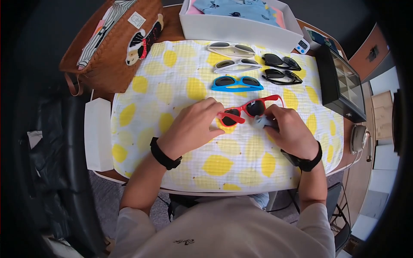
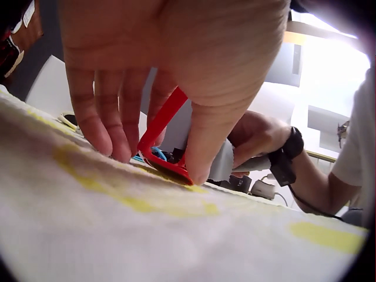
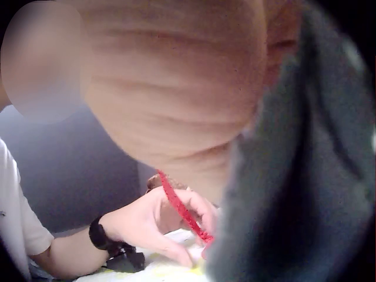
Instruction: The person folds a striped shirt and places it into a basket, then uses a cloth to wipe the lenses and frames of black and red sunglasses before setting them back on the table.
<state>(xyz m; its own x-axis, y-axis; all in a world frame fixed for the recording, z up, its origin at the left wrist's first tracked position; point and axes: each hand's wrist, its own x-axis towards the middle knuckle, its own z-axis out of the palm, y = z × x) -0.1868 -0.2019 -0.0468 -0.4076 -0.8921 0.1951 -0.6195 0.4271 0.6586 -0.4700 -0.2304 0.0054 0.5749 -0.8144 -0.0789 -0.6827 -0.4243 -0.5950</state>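
A pair of red sunglasses (image 1: 255, 107) lies with its arms unfolded on a lemon-print cloth. My left hand (image 1: 189, 127) holds it at the left end, fingers by the hinge and thumb near the lower lens edge. One red arm (image 2: 164, 120) rises between thumb and fingers in the left wrist view. My right hand (image 1: 294, 131) pinches a grey-blue wiping cloth (image 1: 263, 122) beside the right lens. That cloth (image 3: 276, 176) fills the right side of the right wrist view, hiding the fingertips. Just beyond the red pair sit blue sunglasses (image 1: 237, 84).
Two white-framed pairs (image 1: 234, 65) and two black pairs (image 1: 282, 76) lie farther back. A white bin (image 1: 241, 28) with folded fabric stands behind them. At left are a brown woven bag (image 1: 107, 56) and a white box (image 1: 98, 135); at right, a black compartment case (image 1: 342, 81).
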